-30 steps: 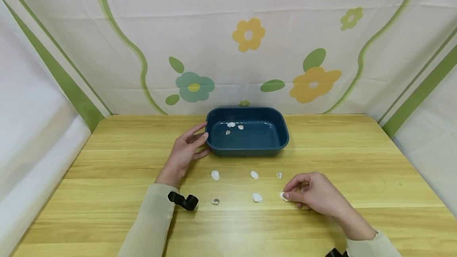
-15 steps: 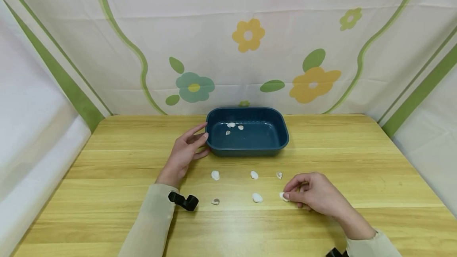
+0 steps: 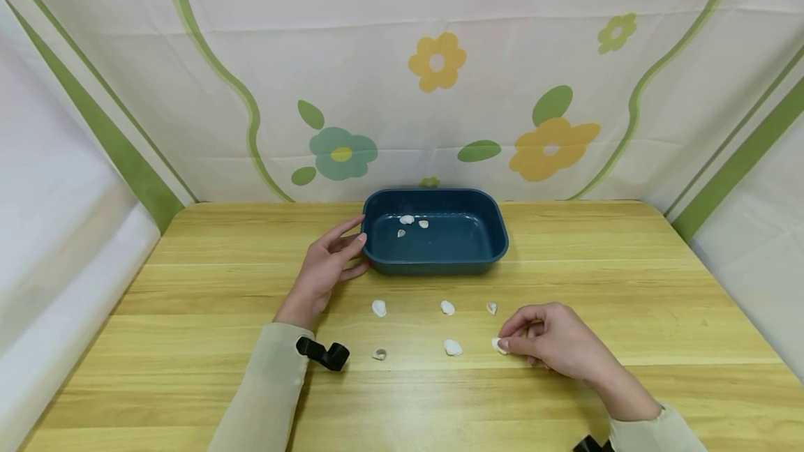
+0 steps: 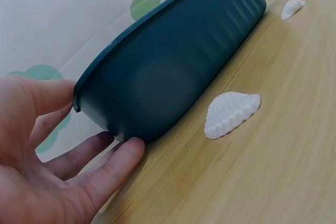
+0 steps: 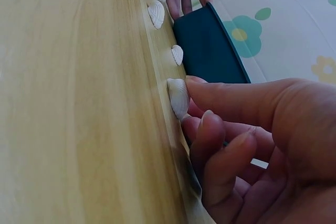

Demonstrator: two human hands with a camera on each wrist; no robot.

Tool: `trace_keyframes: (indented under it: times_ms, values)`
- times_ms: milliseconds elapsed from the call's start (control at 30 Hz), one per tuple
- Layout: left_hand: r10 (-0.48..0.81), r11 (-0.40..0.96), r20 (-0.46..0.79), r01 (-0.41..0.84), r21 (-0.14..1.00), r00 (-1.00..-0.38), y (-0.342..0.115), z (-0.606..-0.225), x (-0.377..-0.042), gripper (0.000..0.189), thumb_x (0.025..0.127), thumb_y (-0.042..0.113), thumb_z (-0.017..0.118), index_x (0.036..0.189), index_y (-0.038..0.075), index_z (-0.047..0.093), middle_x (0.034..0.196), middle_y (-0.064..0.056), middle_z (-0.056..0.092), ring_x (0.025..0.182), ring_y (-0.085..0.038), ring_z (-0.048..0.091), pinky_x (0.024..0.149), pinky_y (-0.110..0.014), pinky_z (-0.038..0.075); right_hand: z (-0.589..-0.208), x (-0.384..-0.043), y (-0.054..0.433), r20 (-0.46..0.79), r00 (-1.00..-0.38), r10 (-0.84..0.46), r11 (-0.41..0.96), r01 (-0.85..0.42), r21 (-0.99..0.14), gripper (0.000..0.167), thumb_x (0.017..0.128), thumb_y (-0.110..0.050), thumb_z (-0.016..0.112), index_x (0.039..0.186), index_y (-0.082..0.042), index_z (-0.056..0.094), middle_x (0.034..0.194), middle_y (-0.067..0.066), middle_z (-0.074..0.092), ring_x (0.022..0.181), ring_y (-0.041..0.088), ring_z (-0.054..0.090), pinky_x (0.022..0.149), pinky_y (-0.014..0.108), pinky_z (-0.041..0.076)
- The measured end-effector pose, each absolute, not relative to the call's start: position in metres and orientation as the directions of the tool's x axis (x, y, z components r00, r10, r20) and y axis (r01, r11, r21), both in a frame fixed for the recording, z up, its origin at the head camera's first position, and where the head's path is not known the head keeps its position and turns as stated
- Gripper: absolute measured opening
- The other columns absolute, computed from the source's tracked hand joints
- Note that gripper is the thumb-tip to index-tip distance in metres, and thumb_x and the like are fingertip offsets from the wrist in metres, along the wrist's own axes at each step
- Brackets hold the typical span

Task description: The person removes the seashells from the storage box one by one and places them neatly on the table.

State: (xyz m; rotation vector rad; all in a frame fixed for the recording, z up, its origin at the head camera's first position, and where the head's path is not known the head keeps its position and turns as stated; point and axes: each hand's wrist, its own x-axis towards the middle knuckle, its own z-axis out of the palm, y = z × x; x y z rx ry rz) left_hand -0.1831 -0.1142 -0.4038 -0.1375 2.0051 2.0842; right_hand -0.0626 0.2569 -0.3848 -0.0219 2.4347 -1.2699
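Observation:
A dark blue rectangular tub (image 3: pixel 433 267) stands at the back of the table in the head view, with 3 small shells (image 3: pixel 407 220) inside at its left. My left hand (image 3: pixel 319 272) touches the tub's left end, fingers fairly straight against its wall and rim. My right hand (image 3: pixel 555 342) pinches a white seashell (image 5: pixel 179 98) between thumb and fingers, low at the tabletop. Ahead of that hand lies a small shell (image 3: pixel 491 308), and to its left a white shell (image 3: pixel 453 347). More shells lie before the tub: a ribbed white one (image 4: pixel 231 114), another white one (image 3: pixel 447 307), and a greyish one (image 3: pixel 380 354).
A wooden table (image 3: pixel 188 340) bears everything. Directly behind the tub hangs a white flower-printed curtain (image 3: pixel 377 75), and similar cloth encloses both sides. A black wrist camera (image 3: pixel 323 353) sticks out from the left sleeve.
Almost nothing differs. My left hand stays at the tub and my right hand stays on the same seashell, its lower fingers shifting very slightly.

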Motion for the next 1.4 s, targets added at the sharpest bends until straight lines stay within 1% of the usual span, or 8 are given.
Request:
trace_keyframes:
  times_ms: [167, 600, 833, 1067, 1400]
  values:
    - [0.106, -0.029, -0.240, -0.244, 0.969, -0.965, -0.1146, -0.4039, -0.1832, 0.045, 0.110, 0.025, 0.065, 0.154, 0.033, 0.060, 0.153, -0.015, 0.060, 0.129, -0.026, 0.068, 0.104, -0.049, 0.061, -0.3852, -0.0624, 0.2570, -0.344, -0.920, -0.186, 0.587, 0.176, -0.790, 0.017, 0.092, -0.024, 0.087, 0.100, -0.010, 0.080, 0.077, 0.004, 0.071, 0.059, 0.014, 0.060, 0.050, 0.026, 0.051]
    - [0.112, -0.029, -0.236, -0.241, 0.970, -0.965, -0.1133, -0.4042, -0.1830, 0.046, 0.110, 0.025, 0.065, 0.155, 0.033, 0.060, 0.154, -0.016, 0.059, 0.135, -0.031, 0.065, 0.106, -0.051, 0.060, -0.3841, -0.0612, 0.2586, -0.341, -0.920, -0.196, 0.590, 0.167, -0.790, 0.019, 0.092, -0.026, 0.087, 0.099, -0.010, 0.080, 0.075, 0.004, 0.070, 0.057, 0.013, 0.058, 0.049, 0.026, 0.051]
    - [0.115, -0.034, -0.233, -0.238, 0.971, -0.966, -0.1129, -0.4039, -0.1829, 0.045, 0.110, 0.026, 0.065, 0.155, 0.033, 0.060, 0.154, -0.015, 0.059, 0.135, -0.031, 0.065, 0.105, -0.052, 0.060, -0.3816, -0.0601, 0.2583, -0.344, -0.924, -0.167, 0.593, 0.185, -0.784, 0.019, 0.094, -0.028, 0.085, 0.099, -0.010, 0.080, 0.076, 0.005, 0.071, 0.057, 0.014, 0.059, 0.050, 0.027, 0.053]
    - [0.111, -0.037, -0.237, -0.242, 0.970, -0.965, -0.1129, -0.4032, -0.1829, 0.046, 0.110, 0.025, 0.065, 0.155, 0.033, 0.060, 0.153, -0.016, 0.060, 0.133, -0.029, 0.066, 0.106, -0.052, 0.060, -0.3801, -0.0608, 0.2595, -0.322, -0.938, -0.131, 0.609, 0.180, -0.772, 0.013, 0.096, -0.024, 0.083, 0.099, -0.011, 0.081, 0.079, 0.005, 0.072, 0.061, 0.017, 0.063, 0.052, 0.030, 0.057]
    - [0.098, -0.034, -0.247, -0.251, 0.967, -0.964, -0.1132, -0.4031, -0.1835, 0.045, 0.110, 0.025, 0.066, 0.153, 0.034, 0.061, 0.152, -0.014, 0.061, 0.133, -0.028, 0.066, 0.104, -0.050, 0.061, -0.3784, -0.0636, 0.2603, -0.307, -0.942, -0.138, 0.608, 0.165, -0.777, 0.015, 0.095, -0.026, 0.084, 0.097, -0.012, 0.081, 0.076, 0.006, 0.071, 0.060, 0.017, 0.062, 0.051, 0.031, 0.056]
